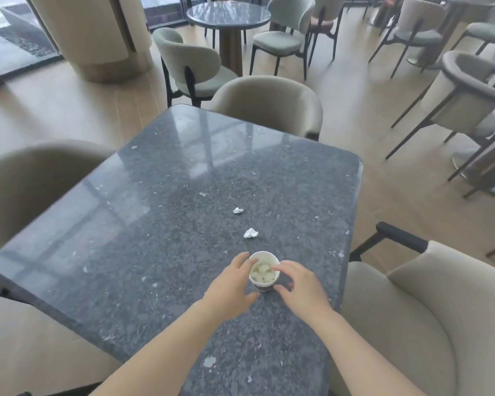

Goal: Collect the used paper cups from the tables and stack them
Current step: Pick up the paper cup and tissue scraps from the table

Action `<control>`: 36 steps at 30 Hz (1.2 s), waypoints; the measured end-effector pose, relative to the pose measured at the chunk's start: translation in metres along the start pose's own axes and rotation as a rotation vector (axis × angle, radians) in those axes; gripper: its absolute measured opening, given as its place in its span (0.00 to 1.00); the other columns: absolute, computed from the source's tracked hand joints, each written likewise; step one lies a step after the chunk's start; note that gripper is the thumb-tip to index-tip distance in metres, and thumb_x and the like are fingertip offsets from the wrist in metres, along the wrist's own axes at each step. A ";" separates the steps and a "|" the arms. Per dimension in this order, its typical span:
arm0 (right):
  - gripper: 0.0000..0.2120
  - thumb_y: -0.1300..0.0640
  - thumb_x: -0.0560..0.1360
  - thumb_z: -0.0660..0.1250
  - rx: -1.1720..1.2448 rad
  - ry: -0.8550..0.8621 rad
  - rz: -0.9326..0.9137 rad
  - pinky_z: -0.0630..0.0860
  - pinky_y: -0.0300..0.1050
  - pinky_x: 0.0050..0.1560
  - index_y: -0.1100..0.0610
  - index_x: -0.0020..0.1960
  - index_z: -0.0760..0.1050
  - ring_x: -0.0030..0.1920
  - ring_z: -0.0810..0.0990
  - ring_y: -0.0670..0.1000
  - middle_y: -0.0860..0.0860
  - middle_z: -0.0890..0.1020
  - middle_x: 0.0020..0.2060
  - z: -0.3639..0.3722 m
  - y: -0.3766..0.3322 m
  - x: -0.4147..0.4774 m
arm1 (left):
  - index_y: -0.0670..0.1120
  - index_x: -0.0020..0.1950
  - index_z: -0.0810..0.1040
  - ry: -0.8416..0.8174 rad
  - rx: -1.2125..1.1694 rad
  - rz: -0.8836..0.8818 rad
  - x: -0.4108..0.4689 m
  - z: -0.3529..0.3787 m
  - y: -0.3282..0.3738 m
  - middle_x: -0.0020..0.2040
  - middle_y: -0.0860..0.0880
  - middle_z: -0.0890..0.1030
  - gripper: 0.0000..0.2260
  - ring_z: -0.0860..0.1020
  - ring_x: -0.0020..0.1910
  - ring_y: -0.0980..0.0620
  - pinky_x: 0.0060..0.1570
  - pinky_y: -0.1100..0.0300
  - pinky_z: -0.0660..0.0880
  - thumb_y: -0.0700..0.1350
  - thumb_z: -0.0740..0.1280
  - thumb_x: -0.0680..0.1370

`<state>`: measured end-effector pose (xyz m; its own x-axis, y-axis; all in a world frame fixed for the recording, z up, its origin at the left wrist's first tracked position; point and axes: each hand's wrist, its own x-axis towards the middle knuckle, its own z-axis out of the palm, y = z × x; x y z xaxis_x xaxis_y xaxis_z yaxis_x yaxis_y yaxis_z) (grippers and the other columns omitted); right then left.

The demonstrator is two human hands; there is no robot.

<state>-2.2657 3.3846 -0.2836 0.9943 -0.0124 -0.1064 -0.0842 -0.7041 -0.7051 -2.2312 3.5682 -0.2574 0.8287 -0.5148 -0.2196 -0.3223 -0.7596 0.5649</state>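
Both hands flank the paper cup (264,270) at the table's (126,224) five o'clock, left hand (231,287) and right hand (299,287) fingers spread, barely touching it; next, probably, closing and lifting it upright, since crumpled tissue sits inside.

Both forearms are bare from the bottom frame edge to the wrists, with no sleeve, watch or ring visible. The left hand (231,287) and right hand (299,290) are ungloved, with short, unpainted nails on the fingers (277,266).
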 end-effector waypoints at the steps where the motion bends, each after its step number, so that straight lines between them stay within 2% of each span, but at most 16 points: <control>1: 0.18 0.61 0.70 0.71 0.002 -0.004 0.013 0.74 0.44 0.58 0.51 0.59 0.76 0.58 0.74 0.45 0.45 0.76 0.59 0.001 0.001 0.001 | 0.52 0.72 0.56 -0.034 0.061 -0.006 0.005 0.001 0.000 0.75 0.51 0.54 0.32 0.67 0.66 0.47 0.57 0.54 0.72 0.49 0.68 0.73; 3: 0.18 0.60 0.70 0.71 0.000 -0.017 0.020 0.72 0.40 0.59 0.51 0.59 0.76 0.58 0.75 0.44 0.44 0.77 0.59 0.002 0.002 0.005 | 0.53 0.73 0.54 -0.075 0.122 -0.025 0.017 0.001 0.000 0.75 0.51 0.52 0.34 0.65 0.67 0.45 0.55 0.49 0.74 0.50 0.69 0.72; 6: 0.18 0.61 0.70 0.69 -0.008 -0.066 0.014 0.69 0.34 0.58 0.51 0.59 0.76 0.57 0.76 0.44 0.45 0.78 0.58 0.004 0.003 0.010 | 0.53 0.74 0.52 -0.090 0.157 -0.051 0.032 0.004 -0.001 0.75 0.52 0.53 0.36 0.63 0.69 0.46 0.57 0.51 0.73 0.50 0.69 0.72; 10: 0.17 0.63 0.71 0.66 -0.026 -0.069 -0.016 0.71 0.38 0.58 0.50 0.58 0.76 0.56 0.75 0.44 0.44 0.78 0.58 0.004 0.004 0.021 | 0.50 0.72 0.57 -0.045 0.094 -0.111 0.043 0.006 -0.007 0.69 0.50 0.63 0.33 0.68 0.64 0.45 0.56 0.50 0.73 0.48 0.69 0.71; 13: 0.17 0.64 0.72 0.65 -0.029 -0.063 -0.040 0.73 0.42 0.57 0.50 0.57 0.75 0.55 0.75 0.44 0.44 0.77 0.57 0.001 0.003 0.038 | 0.49 0.71 0.59 0.044 0.054 -0.171 0.050 -0.005 -0.020 0.65 0.50 0.66 0.33 0.69 0.60 0.45 0.54 0.51 0.73 0.47 0.69 0.68; 17: 0.16 0.64 0.72 0.65 -0.042 -0.095 -0.050 0.74 0.45 0.57 0.52 0.58 0.76 0.56 0.75 0.46 0.46 0.76 0.58 0.001 -0.001 0.069 | 0.48 0.72 0.59 0.151 0.055 -0.256 0.064 -0.026 -0.041 0.68 0.48 0.64 0.34 0.68 0.63 0.44 0.56 0.52 0.72 0.47 0.70 0.69; 21: 0.16 0.64 0.72 0.66 -0.040 -0.106 -0.082 0.73 0.42 0.59 0.52 0.57 0.76 0.58 0.74 0.47 0.47 0.76 0.59 0.007 -0.005 0.104 | 0.48 0.72 0.59 0.200 0.010 -0.265 0.079 -0.033 -0.054 0.69 0.48 0.64 0.34 0.69 0.62 0.43 0.56 0.53 0.70 0.48 0.71 0.70; 26: 0.15 0.63 0.71 0.67 -0.076 -0.136 -0.111 0.66 0.34 0.57 0.54 0.56 0.76 0.59 0.74 0.48 0.49 0.77 0.58 0.018 -0.003 0.142 | 0.50 0.75 0.53 0.172 -0.155 -0.208 0.076 -0.034 -0.087 0.73 0.54 0.57 0.44 0.62 0.70 0.54 0.66 0.58 0.63 0.59 0.73 0.66; 29: 0.16 0.61 0.71 0.68 -0.131 -0.194 -0.104 0.65 0.36 0.58 0.53 0.58 0.75 0.61 0.73 0.48 0.48 0.76 0.60 0.025 0.004 0.159 | 0.54 0.74 0.53 0.134 -0.175 -0.252 0.064 -0.033 -0.116 0.73 0.57 0.56 0.41 0.59 0.71 0.57 0.67 0.60 0.60 0.59 0.70 0.68; 33: 0.17 0.60 0.71 0.69 -0.186 -0.291 -0.089 0.68 0.41 0.60 0.54 0.59 0.75 0.61 0.72 0.49 0.48 0.75 0.60 0.034 0.012 0.175 | 0.51 0.75 0.54 0.005 0.002 -0.323 0.061 -0.025 -0.148 0.76 0.53 0.55 0.33 0.60 0.72 0.49 0.67 0.57 0.63 0.49 0.65 0.73; 36: 0.17 0.60 0.70 0.69 -0.211 -0.332 -0.083 0.69 0.43 0.59 0.53 0.59 0.75 0.61 0.72 0.50 0.48 0.74 0.60 0.041 0.017 0.183 | 0.48 0.76 0.51 0.040 0.131 -0.416 0.075 -0.019 -0.158 0.77 0.49 0.51 0.30 0.54 0.75 0.47 0.71 0.53 0.60 0.52 0.61 0.78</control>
<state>-2.0875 3.3992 -0.3443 0.9187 0.2566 -0.3003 0.0453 -0.8236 -0.5653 -2.1098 3.6571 -0.3481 0.9166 -0.1405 -0.3743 -0.0105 -0.9443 0.3288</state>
